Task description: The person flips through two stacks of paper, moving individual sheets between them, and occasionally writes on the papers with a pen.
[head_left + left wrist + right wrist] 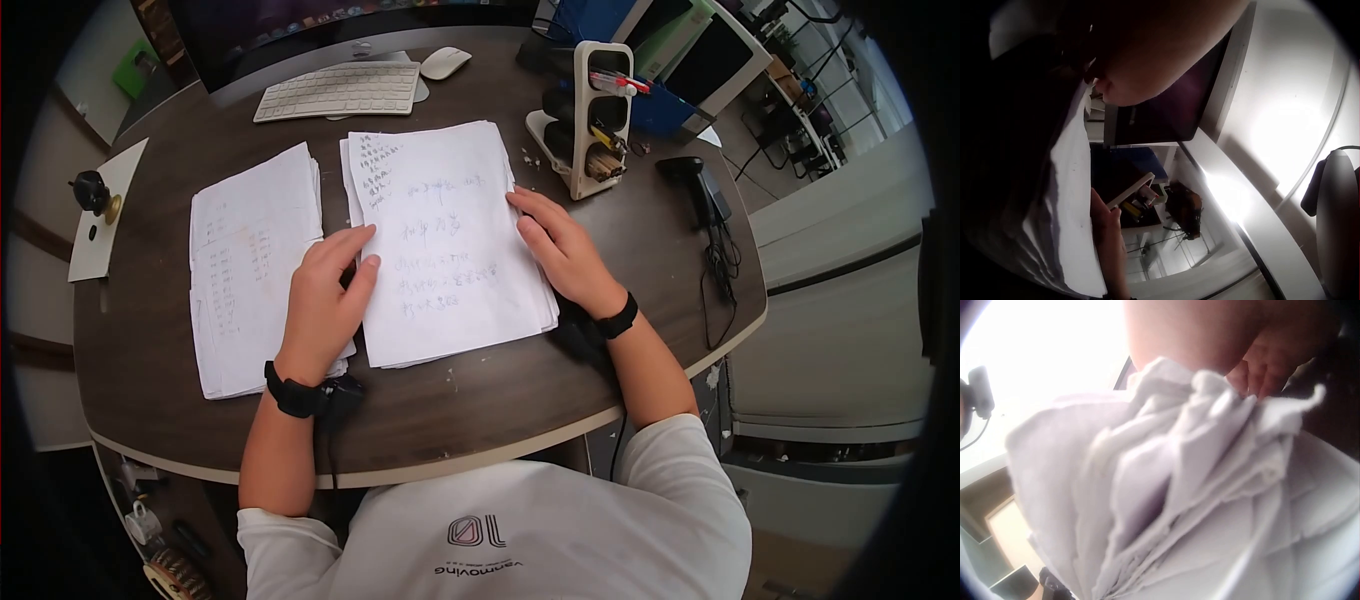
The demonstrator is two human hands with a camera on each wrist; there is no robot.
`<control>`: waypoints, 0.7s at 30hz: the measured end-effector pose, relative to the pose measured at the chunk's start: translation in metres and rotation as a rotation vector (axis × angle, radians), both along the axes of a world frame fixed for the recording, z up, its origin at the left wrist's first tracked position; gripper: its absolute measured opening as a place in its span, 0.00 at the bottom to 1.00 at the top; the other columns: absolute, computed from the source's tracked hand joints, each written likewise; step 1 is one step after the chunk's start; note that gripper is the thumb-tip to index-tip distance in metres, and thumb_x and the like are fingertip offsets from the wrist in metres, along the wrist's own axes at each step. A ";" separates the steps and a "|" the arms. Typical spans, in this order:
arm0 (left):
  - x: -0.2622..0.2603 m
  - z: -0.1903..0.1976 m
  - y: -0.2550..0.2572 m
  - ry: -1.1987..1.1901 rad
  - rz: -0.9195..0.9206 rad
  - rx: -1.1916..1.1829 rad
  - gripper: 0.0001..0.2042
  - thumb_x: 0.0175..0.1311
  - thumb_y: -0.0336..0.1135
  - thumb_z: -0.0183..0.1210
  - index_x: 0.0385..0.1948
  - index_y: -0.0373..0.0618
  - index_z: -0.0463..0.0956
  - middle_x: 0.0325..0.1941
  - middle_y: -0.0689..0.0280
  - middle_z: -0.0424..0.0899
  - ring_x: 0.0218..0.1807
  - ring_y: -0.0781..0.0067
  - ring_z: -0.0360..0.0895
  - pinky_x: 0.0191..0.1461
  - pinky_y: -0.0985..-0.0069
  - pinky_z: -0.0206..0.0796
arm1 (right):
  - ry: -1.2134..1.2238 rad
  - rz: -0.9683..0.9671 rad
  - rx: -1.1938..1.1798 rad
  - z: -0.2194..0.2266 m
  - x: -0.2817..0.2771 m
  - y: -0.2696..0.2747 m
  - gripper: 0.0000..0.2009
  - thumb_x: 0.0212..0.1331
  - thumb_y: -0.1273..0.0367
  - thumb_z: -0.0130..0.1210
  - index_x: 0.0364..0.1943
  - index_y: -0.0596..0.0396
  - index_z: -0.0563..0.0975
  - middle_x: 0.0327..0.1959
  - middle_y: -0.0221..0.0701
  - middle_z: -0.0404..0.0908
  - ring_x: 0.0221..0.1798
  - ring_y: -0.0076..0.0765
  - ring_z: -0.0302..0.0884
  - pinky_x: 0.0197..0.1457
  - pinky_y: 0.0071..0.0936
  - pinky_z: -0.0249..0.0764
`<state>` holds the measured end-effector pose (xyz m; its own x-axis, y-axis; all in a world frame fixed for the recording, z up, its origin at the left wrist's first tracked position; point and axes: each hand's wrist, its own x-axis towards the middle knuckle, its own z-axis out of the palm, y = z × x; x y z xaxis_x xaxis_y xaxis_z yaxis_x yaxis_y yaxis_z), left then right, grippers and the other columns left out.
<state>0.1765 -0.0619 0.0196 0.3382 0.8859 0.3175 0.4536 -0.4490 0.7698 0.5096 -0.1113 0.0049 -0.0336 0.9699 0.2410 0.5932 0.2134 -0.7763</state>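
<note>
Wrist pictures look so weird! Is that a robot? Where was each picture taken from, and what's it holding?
No robot! It's a person's left hand and right hand. The big picture comes from a camera on the person's head, looking down. The other two come from cameras on the wrists, so they look tilted and very close up.

The hands touch the middle paper stack, one at each side. I can't tell whether they lift it a little. Another stack lies to its left on the brown desk. Further back are a white keyboard and a mouse. On the right stands a white pen holder.
</note>
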 end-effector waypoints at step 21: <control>-0.053 0.004 0.009 0.703 0.399 -0.204 0.45 0.69 0.64 0.64 0.81 0.45 0.61 0.87 0.39 0.53 0.87 0.27 0.44 0.83 0.28 0.39 | 0.073 -0.023 -0.044 -0.003 -0.002 0.001 0.25 0.79 0.61 0.55 0.72 0.63 0.73 0.72 0.47 0.76 0.73 0.47 0.74 0.76 0.37 0.68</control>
<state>0.1231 -0.0530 0.0235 0.0459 0.9985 -0.0303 0.9544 -0.0349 0.2966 0.5072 -0.1100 0.0018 0.0046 0.9799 0.1995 0.5393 0.1656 -0.8257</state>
